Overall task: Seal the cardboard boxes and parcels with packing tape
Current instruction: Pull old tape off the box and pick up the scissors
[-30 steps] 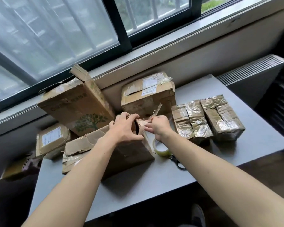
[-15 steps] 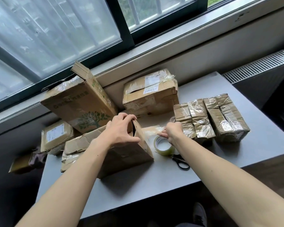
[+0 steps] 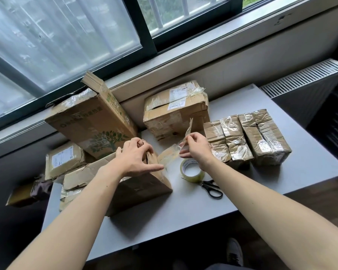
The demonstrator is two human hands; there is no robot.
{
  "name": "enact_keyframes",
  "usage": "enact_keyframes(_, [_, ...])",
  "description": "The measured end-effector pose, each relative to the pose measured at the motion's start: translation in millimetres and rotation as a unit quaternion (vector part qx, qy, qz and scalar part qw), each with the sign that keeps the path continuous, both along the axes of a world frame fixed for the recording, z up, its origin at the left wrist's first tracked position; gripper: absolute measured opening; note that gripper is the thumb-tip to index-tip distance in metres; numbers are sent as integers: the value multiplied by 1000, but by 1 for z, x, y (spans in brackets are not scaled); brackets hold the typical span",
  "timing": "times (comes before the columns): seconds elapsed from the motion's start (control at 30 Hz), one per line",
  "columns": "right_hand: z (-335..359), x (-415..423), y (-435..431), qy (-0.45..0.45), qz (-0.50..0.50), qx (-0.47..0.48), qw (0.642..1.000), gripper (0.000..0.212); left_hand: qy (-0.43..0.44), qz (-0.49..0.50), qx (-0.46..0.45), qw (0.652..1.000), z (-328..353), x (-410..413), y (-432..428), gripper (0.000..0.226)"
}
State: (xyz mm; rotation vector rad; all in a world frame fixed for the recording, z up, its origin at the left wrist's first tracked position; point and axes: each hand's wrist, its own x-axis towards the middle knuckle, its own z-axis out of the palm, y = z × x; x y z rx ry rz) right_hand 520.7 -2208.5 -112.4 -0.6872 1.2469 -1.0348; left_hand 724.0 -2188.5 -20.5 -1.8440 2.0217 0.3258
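A worn cardboard box (image 3: 137,189) lies on the grey table (image 3: 183,215) in front of me. My left hand (image 3: 134,158) grips its upper right edge, thumb stretched out along the side. My right hand (image 3: 196,149) pinches a strip of clear tape (image 3: 171,154) that runs from the box's right end up to my fingers; a crumpled end of it sticks up above them. A roll of clear packing tape (image 3: 192,171) lies flat just below my right wrist. Black scissors (image 3: 212,189) lie beside the roll.
Three tape-wrapped parcels (image 3: 246,139) stand in a row at the right. A labelled box (image 3: 176,111) sits at the back, a tall box with a green tree print (image 3: 94,121) leans at the back left, and a small labelled parcel (image 3: 64,160) lies at the far left. A radiator (image 3: 304,82) stands at the right.
My right hand has pulled the tape strip away from the box, to the right and then upward. My left hand stays on the box's edge, its thumb now stretched out.
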Motion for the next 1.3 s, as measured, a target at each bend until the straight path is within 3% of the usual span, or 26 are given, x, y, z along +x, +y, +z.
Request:
enact_keyframes(0.13, [11,5,-1,-10,21,-73,997,19,-25,-55,-42,997,5,-22,-15,59])
enact_keyframes(0.23, [17,6,3,-38,41,-103,993,17,12,-100,-2,995,1,-41,-29,55])
enact_keyframes(0.4, [15,-1,11,13,27,-111,993,17,74,-107,41,991,-10,-46,-47,10])
enact_keyframes(0.7, [-35,-13,53,204,-27,-18,978,17,107,-173,46,978,-16,-55,-57,26])
enact_keyframes(0.8, [-49,-14,74,306,-6,25,952,12,111,-201,59,971,-23,-59,-56,27])
enact_keyframes(0.97, [-77,-13,100,475,115,82,869,24,114,-210,61,969,-29,-56,-58,16])
enact_keyframes(1.3, [-106,-10,96,633,190,39,749,40,81,-205,66,973,-23,-39,-65,31])
